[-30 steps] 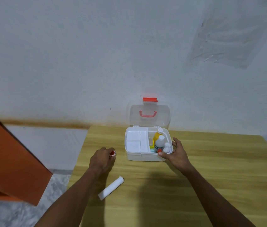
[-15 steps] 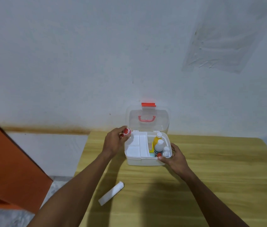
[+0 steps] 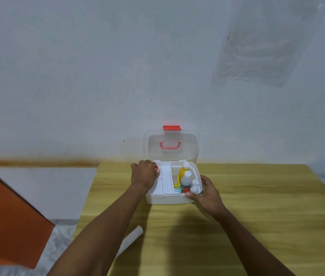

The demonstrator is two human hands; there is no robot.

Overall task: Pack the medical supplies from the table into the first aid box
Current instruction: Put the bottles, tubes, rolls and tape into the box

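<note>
The white first aid box (image 3: 167,199) stands open on the wooden table (image 3: 257,216), its clear lid (image 3: 172,145) with a red handle upright against the wall. My left hand (image 3: 143,174) is over the box's left tray compartment, closed around a small red-capped item (image 3: 157,168). My right hand (image 3: 207,193) grips the box's front right corner. Inside on the right stand a yellow bottle (image 3: 183,171), a white bottle (image 3: 186,179) and small white vials (image 3: 195,186). A white tube (image 3: 130,239) lies on the table near its left edge, partly hidden by my left forearm.
The table's left edge runs close to the box and the tube. An orange panel (image 3: 8,220) stands on the floor at the left. The white wall rises right behind the box.
My left hand lifted the small red-capped item from the table and carried it right, over the box's left tray. My right hand stayed on the box's front right corner.
</note>
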